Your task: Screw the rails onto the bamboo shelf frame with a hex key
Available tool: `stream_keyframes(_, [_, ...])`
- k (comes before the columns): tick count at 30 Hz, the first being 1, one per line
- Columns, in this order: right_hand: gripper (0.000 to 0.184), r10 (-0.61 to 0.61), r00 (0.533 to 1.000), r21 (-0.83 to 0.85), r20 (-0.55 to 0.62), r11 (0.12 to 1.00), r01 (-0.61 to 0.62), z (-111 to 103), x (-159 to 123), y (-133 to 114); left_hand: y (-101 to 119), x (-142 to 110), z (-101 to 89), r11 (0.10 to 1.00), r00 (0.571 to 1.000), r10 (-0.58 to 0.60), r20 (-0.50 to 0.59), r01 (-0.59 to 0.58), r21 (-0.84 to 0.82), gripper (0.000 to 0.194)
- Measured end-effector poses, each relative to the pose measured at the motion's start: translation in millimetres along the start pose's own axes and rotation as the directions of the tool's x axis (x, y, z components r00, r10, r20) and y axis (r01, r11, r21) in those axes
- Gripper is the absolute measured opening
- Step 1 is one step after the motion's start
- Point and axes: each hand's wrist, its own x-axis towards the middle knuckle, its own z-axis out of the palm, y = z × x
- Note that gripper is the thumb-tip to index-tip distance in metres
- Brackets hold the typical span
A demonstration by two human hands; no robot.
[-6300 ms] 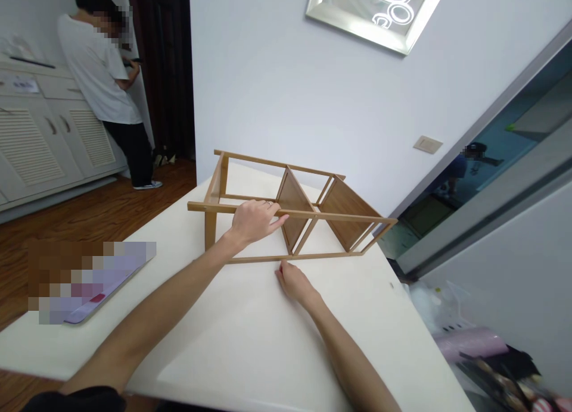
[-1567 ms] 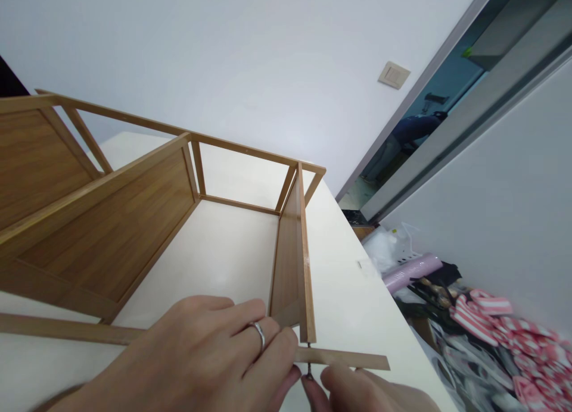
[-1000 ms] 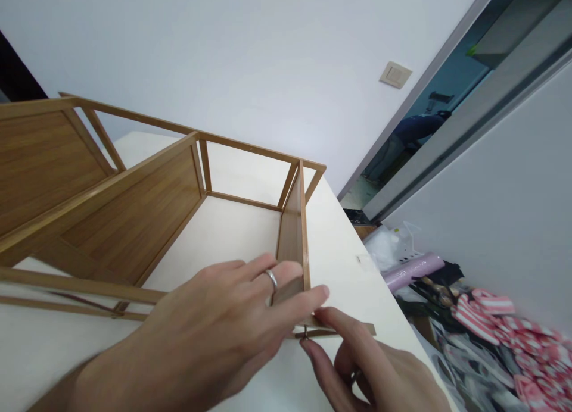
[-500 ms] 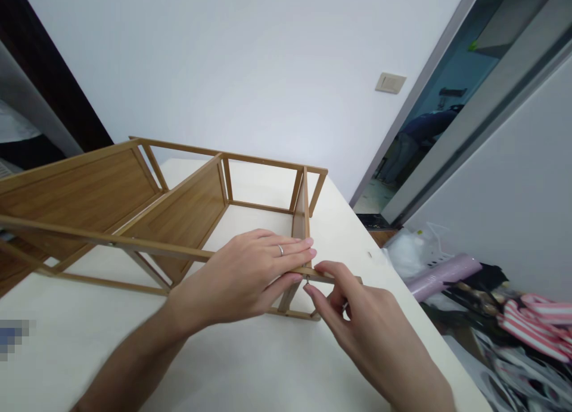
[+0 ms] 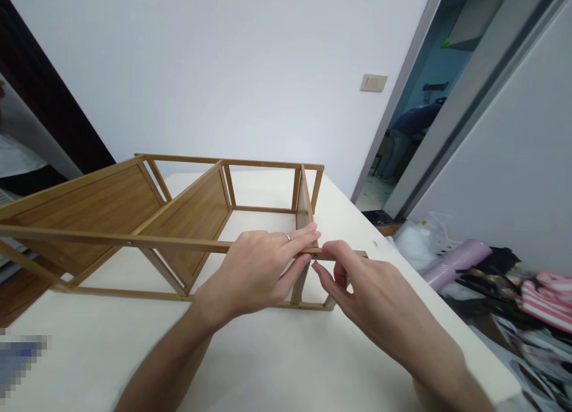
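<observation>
A brown wooden shelf rack [image 5: 179, 240] lies on its side on the white table [image 5: 277, 364], its panels standing upright between the rails. My left hand [image 5: 263, 269], with a ring on one finger, is closed over the near rail close to the right end panel [image 5: 305, 197]; its thumb is below and its fingers reach over the top. Just right of it, my right hand [image 5: 357, 275] has thumb and forefinger pinched around a small metal screw [image 5: 315, 258] in the rail's underside. Its other fingers are curled and partly hidden.
A white wall with a switch [image 5: 373, 83] rises behind the table. Right of the table lie a purple roll [image 5: 460, 263], plastic bags and a red-striped cloth [image 5: 547, 299]. A person [image 5: 411, 129] bends over beyond the doorway. Another person's clothing [image 5: 22, 159] shows at left.
The view has shifted slightly, so the rack and both hands sit a little differently in it. Both hands keep their places on the rack, the right fingers still at the screw.
</observation>
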Motion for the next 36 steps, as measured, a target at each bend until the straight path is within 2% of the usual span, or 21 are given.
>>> stream_keyframes(4, [0.013, -0.079, 0.997, -0.094, 0.001, 0.992, 0.079, 5.1, -0.2, -0.6, -0.2, -0.4, 2.0, 0.999, 0.999, -0.038, -0.011, 0.038, -0.012, 0.038])
stream_keyframes(8, [0.018, -0.112, 0.994, -0.133, -0.008, 0.985, 0.110, 6.7, 1.2, 0.1, -1.7, -1.2, 5.1, 0.998, 0.999, -0.022, -0.029, 0.020, -0.055, 0.034])
stream_keyframes(13, [0.019, -0.124, 0.992, -0.117, -0.020, 0.986, 0.120, 7.4, 3.9, 1.5, 0.7, 0.0, 3.0, 0.999, 1.000, -0.023, -0.008, 0.023, -0.034, 0.037])
stream_keyframes(21, [0.023, -0.180, 0.979, -0.074, -0.093, 0.982, 0.173, 9.7, 10.2, 7.9, -0.9, 5.0, 1.1, 0.998, 0.999, 0.036, 0.006, -0.035, -0.050, 0.030])
stream_keyframes(28, [0.031, -0.173, 0.981, -0.048, -0.094, 0.984, 0.169, 11.6, 8.8, 16.6, -8.0, 2.8, 6.0, 0.992, 0.997, 0.056, 0.050, -0.061, 0.109, 0.039])
stream_keyframes(36, [0.032, -0.166, 0.981, -0.030, -0.102, 0.986, 0.164, 13.9, 9.1, 15.6, -6.6, 1.1, 5.6, 0.988, 0.995, 0.088, 0.038, -0.092, 0.123, 0.042])
